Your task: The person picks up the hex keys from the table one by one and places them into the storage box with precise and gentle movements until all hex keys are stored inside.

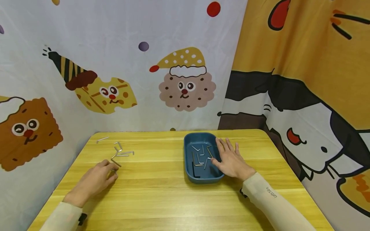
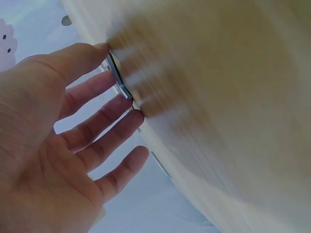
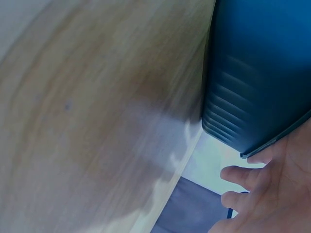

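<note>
My left hand [image 1: 96,178] is low over the left part of the table, its thumb and fingertips pinching a dark metal hex key [image 2: 118,77] close to the wood. Just beyond its fingers lie several loose hex keys, among them a bronze-toned one [image 1: 116,163] and a silver one [image 1: 122,155]. My right hand [image 1: 231,162] rests on the right rim of a blue plastic tray [image 1: 186,160], fingers spread along the outside and thumb over the edge. Inside the tray are several L-shaped hex keys, including a black one [image 1: 194,170] near its front.
The light wooden table [image 1: 153,199] ends at a cartoon-print curtain [image 1: 150,118] at the back. A single silver hex key [image 1: 102,139] lies near the table's far left corner. A second printed curtain [image 1: 312,128] hangs along the right side.
</note>
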The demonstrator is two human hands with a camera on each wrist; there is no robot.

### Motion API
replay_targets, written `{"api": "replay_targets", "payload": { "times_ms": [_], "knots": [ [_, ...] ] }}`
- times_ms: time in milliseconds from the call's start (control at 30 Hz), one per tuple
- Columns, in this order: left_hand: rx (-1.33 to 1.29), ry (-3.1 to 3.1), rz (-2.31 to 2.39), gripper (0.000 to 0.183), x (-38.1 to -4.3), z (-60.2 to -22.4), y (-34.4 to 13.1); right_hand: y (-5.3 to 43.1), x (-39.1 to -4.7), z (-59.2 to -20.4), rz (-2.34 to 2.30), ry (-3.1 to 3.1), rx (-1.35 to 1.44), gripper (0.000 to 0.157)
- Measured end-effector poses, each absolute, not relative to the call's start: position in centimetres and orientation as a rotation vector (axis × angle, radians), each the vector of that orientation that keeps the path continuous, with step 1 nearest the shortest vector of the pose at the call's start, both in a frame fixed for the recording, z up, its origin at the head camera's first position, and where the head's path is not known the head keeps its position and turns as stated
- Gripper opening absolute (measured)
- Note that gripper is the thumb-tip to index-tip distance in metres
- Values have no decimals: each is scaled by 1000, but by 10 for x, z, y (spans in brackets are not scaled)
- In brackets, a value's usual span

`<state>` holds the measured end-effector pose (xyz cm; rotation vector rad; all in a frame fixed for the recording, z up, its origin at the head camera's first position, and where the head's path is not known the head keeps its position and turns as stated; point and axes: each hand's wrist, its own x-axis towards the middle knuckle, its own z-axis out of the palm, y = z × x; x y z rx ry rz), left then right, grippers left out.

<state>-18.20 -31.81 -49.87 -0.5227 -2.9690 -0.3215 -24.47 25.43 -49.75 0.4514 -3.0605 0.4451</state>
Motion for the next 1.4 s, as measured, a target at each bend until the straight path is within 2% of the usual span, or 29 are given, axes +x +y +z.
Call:
{"api": "replay_targets", "payload": {
  "times_ms": [533, 1400],
  "knots": [
    [-489, -3008, -304, 23, -185, -500, -312, 256, -246, -502, 444, -3069, 446, 97],
    [-598, -2868, -368, 17, -191, -503, -297, 254, -246, -498, 452, -3060, 461, 96]
  ]
}}
